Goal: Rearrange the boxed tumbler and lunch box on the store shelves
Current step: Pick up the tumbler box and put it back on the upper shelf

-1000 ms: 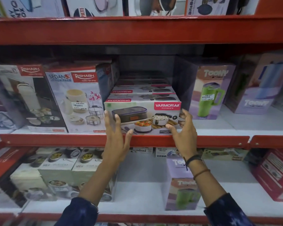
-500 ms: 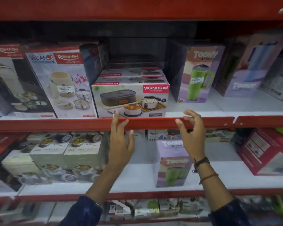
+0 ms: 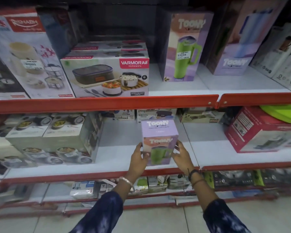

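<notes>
A lilac boxed tumbler [image 3: 159, 140] with a green mug picture stands upright on the lower white shelf [image 3: 213, 148], near its front edge. My left hand [image 3: 139, 158] presses its left side and my right hand [image 3: 181, 154] its right side, so both hold the box. On the upper shelf [image 3: 178, 89] the Varmora lunch box [image 3: 106, 76] tops a stack at the front lip. To its right stands a second lilac tumbler box [image 3: 186, 46], a little further back.
Tall Rishabh lunch carrier boxes [image 3: 30, 58] fill the upper left. More tumbler boxes [image 3: 238, 41] stand upper right. Lunch box cartons [image 3: 52, 140] sit at lower left, a red carton [image 3: 262, 130] at lower right. Red shelf lips [image 3: 104, 103] run across.
My view has tipped down. Both hands dropped from the upper shelf's red lip to the lower shelf and closed on the sides of the lilac tumbler box.
</notes>
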A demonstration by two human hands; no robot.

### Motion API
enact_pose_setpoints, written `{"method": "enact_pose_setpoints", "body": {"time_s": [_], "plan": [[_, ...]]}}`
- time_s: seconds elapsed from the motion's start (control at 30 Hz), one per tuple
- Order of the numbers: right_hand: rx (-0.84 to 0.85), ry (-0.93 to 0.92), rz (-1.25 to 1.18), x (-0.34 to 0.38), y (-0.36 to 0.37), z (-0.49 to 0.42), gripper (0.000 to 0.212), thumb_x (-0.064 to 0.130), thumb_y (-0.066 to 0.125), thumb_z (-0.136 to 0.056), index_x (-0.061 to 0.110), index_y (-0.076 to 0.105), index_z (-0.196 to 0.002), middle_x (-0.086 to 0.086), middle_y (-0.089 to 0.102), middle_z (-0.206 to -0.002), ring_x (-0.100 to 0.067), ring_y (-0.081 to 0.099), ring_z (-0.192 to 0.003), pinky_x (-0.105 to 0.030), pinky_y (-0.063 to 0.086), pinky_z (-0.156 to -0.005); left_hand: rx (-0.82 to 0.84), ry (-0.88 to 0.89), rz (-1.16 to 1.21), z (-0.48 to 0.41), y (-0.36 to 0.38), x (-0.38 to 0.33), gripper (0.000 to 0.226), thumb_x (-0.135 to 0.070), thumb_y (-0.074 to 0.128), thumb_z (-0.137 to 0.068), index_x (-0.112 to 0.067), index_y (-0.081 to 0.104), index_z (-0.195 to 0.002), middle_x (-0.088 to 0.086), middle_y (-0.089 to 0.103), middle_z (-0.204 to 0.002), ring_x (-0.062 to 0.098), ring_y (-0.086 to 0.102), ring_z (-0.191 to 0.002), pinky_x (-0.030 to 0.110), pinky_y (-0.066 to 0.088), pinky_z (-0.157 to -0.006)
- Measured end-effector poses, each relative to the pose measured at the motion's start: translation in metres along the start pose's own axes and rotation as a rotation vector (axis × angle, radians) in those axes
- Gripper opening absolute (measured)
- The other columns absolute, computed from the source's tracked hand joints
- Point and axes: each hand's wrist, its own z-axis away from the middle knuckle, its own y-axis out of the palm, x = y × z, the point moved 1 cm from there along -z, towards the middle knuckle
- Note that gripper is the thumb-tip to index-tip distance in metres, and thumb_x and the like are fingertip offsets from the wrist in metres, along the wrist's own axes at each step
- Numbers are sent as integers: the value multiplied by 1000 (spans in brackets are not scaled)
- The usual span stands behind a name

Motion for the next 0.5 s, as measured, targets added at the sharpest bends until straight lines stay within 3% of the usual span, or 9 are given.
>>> {"method": "enact_pose_setpoints", "body": {"time_s": [0.07,0.1,0.13,0.2,0.27,0.33,0.4,0.5], "plan": [[-3,-48,2,-2,1,4,53,-4,56,-86,9,44,-136,-12,59,-130,-28,56,-116,-10,51,-77,-61,0,17,1,1,4,49,4,50,-89,-6,40,-136,8,61,-119,29,61,-101,37,51,-90],[-17,-68,-9,-2,0,7,50,-4,54,-87,9,45,-135,-12,60,-129,-27,57,-116,-7,50,-75,-86,4,26,5,0,4,49,5,51,-88,-6,42,-135,4,59,-117,31,60,-106,37,50,-94],[-26,-81,-28,-2,-3,12,47,-4,53,-89,8,46,-134,-12,60,-128,-27,57,-117,-9,50,-80,-103,20,47,10,-1,4,49,6,53,-88,-6,43,-134,1,57,-117,32,59,-110,32,49,-95],[-9,-118,-84,-2,-11,24,39,1,53,-91,6,50,-129,-12,61,-128,-23,56,-119,-32,51,-98,-124,61,123,25,-5,-4,49,5,56,-87,-7,46,-132,2,57,-119,28,55,-115,16,50,-88],[1,-170,-143,4,-19,37,33,8,57,-90,5,53,-123,-13,62,-127,-22,58,-118,-49,46,-103,-165,124,186,40,-11,-10,46,-1,60,-87,-13,50,-130,5,57,-126,25,52,-120,24,49,-94],[-19,-244,-204,20,-26,50,39,16,62,-87,6,54,-124,-13,62,-128,-20,59,-118,-48,48,-102,-226,217,174,54,-20,-21,44,-9,62,-87,-31,52,-123,-6,56,-129,18,52,-120,28,44,-101],[-48,-327,-256,45,-31,61,45,21,65,-86,11,54,-128,-12,62,-129,-17,60,-116,-36,50,-99,-278,312,176,67,-28,-42,41,-19,65,-86,-44,52,-115,-17,55,-124,7,54,-117,15,43,-97],[-103,-463,-293,85,-37,69,51,35,64,-82,15,55,-128,-12,60,-131,-24,58,-119,-35,49,-99,-334,443,201,81,-41,-81,35,-33,62,-84,-41,55,-117,-15,59,-123,-2,56,-114,11,47,-89]]}}
